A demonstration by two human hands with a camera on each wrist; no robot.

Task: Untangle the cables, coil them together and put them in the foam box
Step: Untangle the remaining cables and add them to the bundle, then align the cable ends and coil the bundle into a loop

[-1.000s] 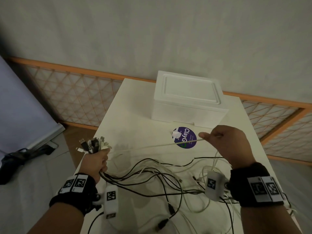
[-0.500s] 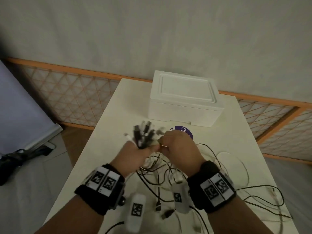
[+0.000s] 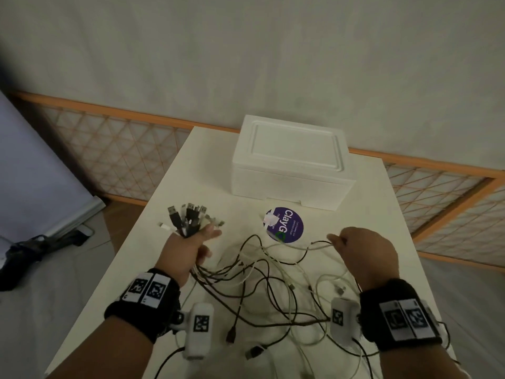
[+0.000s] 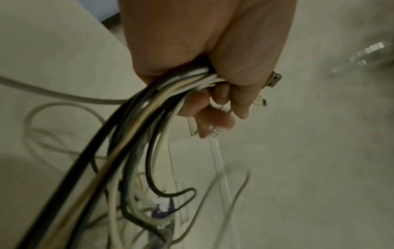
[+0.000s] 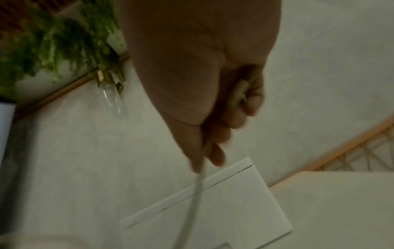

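Gripping the gathered connector ends (image 3: 191,218), the left hand (image 3: 185,250) clenches the cables (image 3: 262,272), which sprawl tangled across the worktop (image 3: 169,187). The right hand (image 3: 363,253) pinches one white cable (image 3: 317,243). Pulling hard may tighten knots or drag plugs free; the foam box (image 3: 289,162) remains lidded.

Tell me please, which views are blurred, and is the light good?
Head view: dim but mostly sharp, foam box clear. Left wrist view: cables smeared by motion. Right wrist view: right hand and white cable soft, dark.
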